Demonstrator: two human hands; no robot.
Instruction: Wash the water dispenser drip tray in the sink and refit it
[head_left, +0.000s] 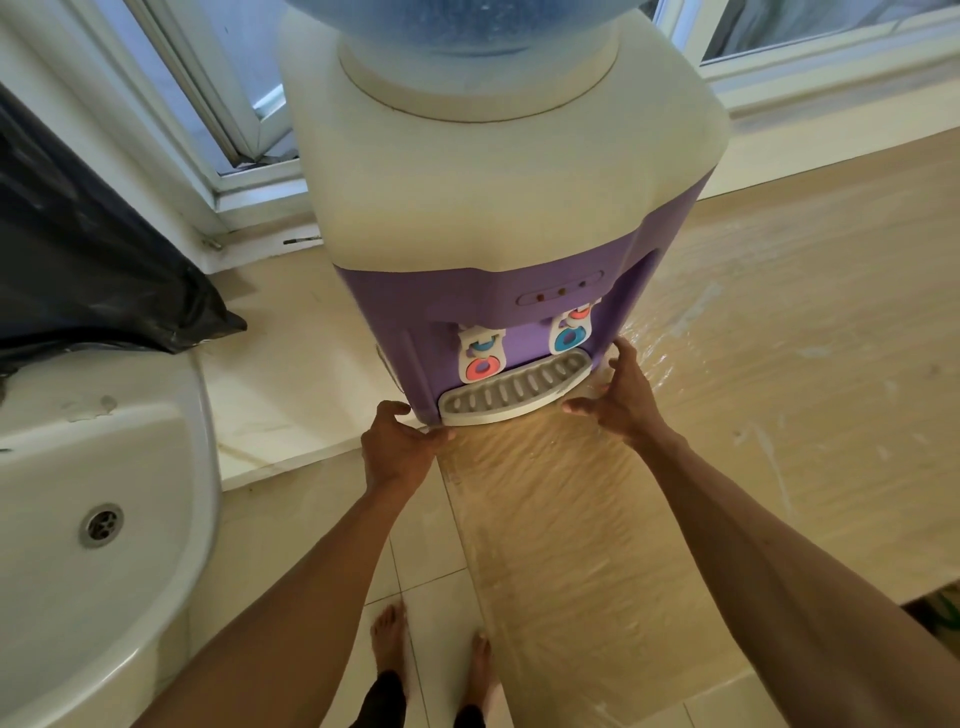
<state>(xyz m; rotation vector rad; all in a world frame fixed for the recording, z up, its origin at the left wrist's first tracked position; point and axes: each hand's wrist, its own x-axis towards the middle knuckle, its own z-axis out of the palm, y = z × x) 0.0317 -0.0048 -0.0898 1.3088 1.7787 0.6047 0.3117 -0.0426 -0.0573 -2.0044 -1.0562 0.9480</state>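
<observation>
Wrapped surface (779, 322) by a window: drip tray (514, 392) seated in the dispenser (493, 208).
Tray lies between both hands: left hand (400, 452) curls round the dispenser's base corner, right hand (621, 402) spread against its side. Sink (202, 467) beyond the left hand; washed or not, unclear.

No legible text or labels.

Your left hand (397, 452) grips the left end of the grey slotted plastic drip tray (514, 389). Its thumb is on the front rim and its fingers curl against the corner of the purple-and-cream water dispenser (498, 208). Your right hand (621, 400) lies at the tray's right end, fingers spread up the dispenser's side, thumb pointing at the rim. Between your hands, just above the tray, hang two white taps (481, 356). The white ceramic sink (171, 467) sits well left of your left hand.
</observation>
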